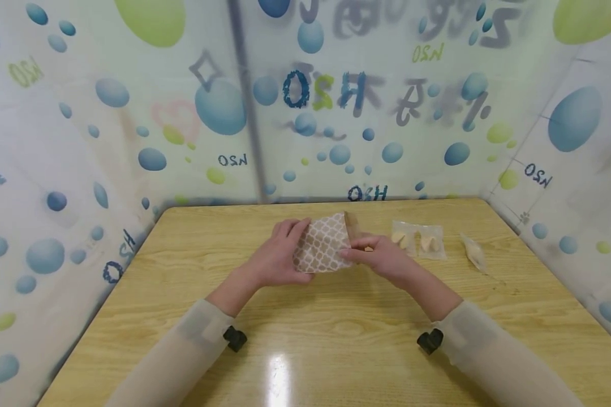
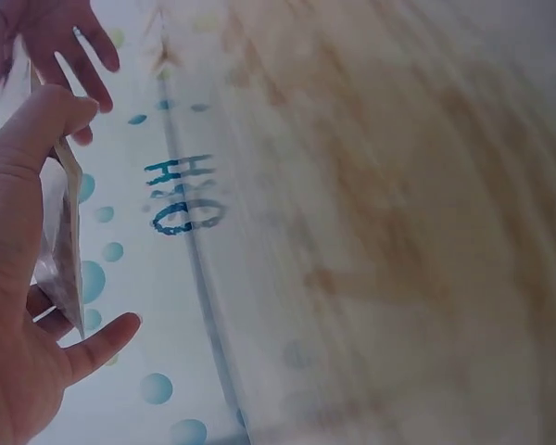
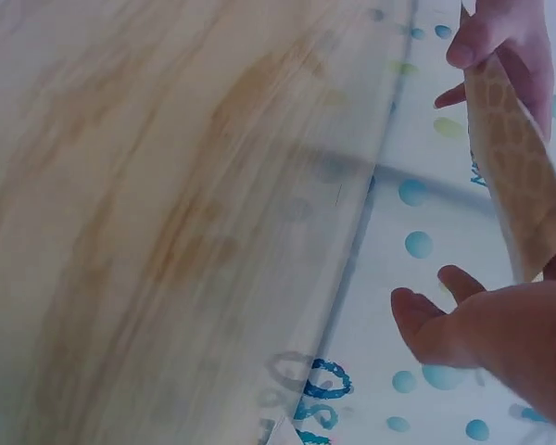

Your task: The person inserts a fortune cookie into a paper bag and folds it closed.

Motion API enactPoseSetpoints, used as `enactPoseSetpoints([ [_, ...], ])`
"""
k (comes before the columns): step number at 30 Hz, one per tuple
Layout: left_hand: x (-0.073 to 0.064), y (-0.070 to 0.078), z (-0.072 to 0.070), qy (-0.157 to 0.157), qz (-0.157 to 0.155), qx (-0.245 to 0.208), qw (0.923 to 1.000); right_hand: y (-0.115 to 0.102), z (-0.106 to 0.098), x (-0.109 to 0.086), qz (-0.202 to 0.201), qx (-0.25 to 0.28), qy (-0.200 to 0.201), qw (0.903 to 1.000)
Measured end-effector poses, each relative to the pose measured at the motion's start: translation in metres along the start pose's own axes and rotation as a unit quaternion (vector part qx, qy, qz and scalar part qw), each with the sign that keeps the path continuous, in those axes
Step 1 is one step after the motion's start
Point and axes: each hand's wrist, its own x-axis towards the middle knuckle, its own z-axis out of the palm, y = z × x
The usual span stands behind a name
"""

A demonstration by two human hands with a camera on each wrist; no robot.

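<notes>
The patterned packet [image 1: 321, 246] is held over the middle of the tabletop [image 1: 346, 333], nearer its far edge than its near part, with the printed backdrop [image 1: 305, 141] rising just behind that edge. Room is left on the packet's left side as far as the side edge; on its right, two clear sachets [image 1: 418, 241] lie close to the right hand [image 1: 382, 257], and a pale pouch [image 1: 473, 252] is set farther out toward the right edge. The sachets and pouch are shown clearly only in the head view, whereas the packet's slimness is revealed by the wrist views, where it is seen nearly edge-on. Its brown right end is shown from above. The packet's left side is gripped by the left hand [image 1: 280, 257], with the fingers bent over its upper part and the thumb low. Its right end is pinched narrowly by the right hand, the remaining fingers being spread behind.
</notes>
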Motion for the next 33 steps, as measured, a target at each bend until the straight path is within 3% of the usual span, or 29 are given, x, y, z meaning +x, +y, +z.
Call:
enactPoseSetpoints([
  [4,0.003,0.002,0.002,-0.001,0.003,0.004,1.0,-0.003,-0.001,-0.005,-0.009,-0.025,-0.015,0.9995],
  [9,0.003,0.002,0.002,0.002,0.017,-0.007,0.9998,-0.001,-0.002,-0.007,0.001,0.012,-0.046,0.9989],
  [12,0.002,0.004,0.002,-0.003,0.017,0.002,0.9998,0.0,0.0,-0.006,0.003,0.001,-0.037,0.9993],
  [17,0.001,0.009,0.003,-0.02,0.024,0.015,0.9994,-0.002,0.006,-0.005,-0.04,-0.06,-0.018,0.9973],
  [24,0.004,0.018,0.006,-0.017,0.018,-0.016,0.9996,-0.005,0.011,-0.003,-0.075,-0.054,-0.041,0.9949],
  [30,0.005,0.013,0.006,-0.014,-0.003,-0.088,0.9961,-0.006,0.006,-0.006,-0.062,-0.073,0.021,0.9952],
  [33,0.004,0.008,0.006,-0.018,0.002,-0.111,0.9937,-0.003,0.003,-0.006,-0.059,-0.077,0.051,0.994],
])
